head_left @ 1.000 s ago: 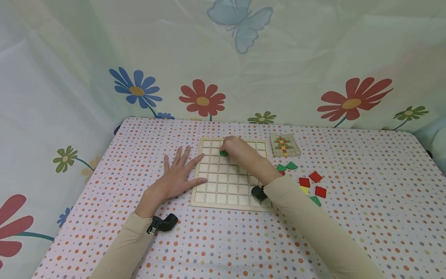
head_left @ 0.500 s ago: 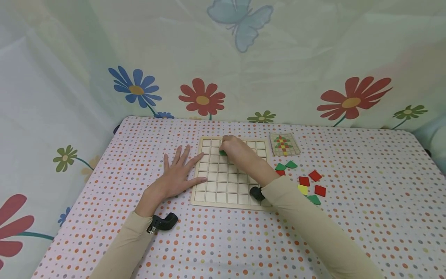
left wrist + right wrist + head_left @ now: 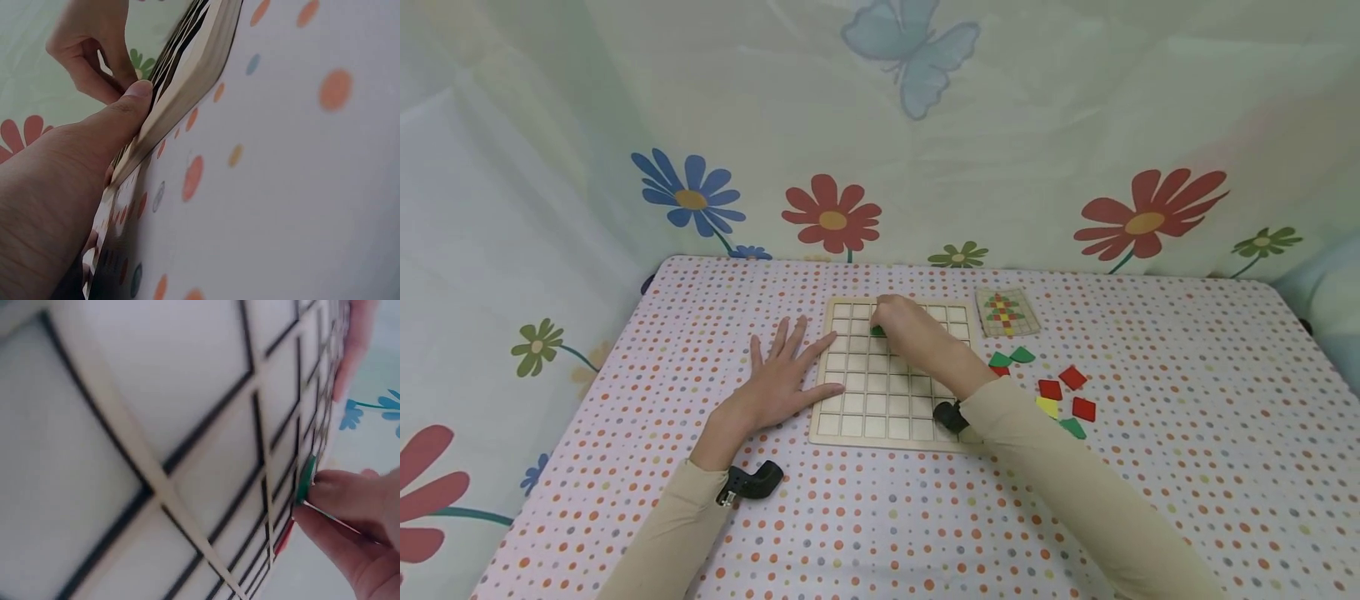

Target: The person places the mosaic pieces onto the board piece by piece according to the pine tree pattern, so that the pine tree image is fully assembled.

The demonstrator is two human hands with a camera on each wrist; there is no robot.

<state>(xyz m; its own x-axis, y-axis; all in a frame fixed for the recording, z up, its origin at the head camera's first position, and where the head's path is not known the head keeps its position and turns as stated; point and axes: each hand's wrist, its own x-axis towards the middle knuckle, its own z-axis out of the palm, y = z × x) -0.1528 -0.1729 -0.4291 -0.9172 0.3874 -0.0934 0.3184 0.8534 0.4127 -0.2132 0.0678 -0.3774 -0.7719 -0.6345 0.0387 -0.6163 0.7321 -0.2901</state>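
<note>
A wooden grid board (image 3: 853, 425) lies on the dotted table. My left hand (image 3: 778, 379) is spread flat at the board's left edge, with thumb and index finger on its rim; the left wrist view shows the thumb (image 3: 134, 100) on the frame. Over the upper part of the grid, my right hand (image 3: 913, 333) pinches a small green tile (image 3: 877, 332) between thumb and fingers. In the right wrist view this green tile (image 3: 305, 478) is right at the grid's surface, and a red tile (image 3: 284, 537) shows on the board beyond. My right hand hides the cells beneath it.
Right of the board lie loose red tiles (image 3: 1083, 408), green tiles (image 3: 1022, 355) and a yellow tile (image 3: 1047, 407). A pattern card (image 3: 1009, 323) with a tree design sits at the board's upper right. A flower-print cloth (image 3: 985, 192) hangs behind the table.
The head view has shifted slightly. Both hands stay almost where they were, the right one still pinching the green tile over the same area of the grid.
</note>
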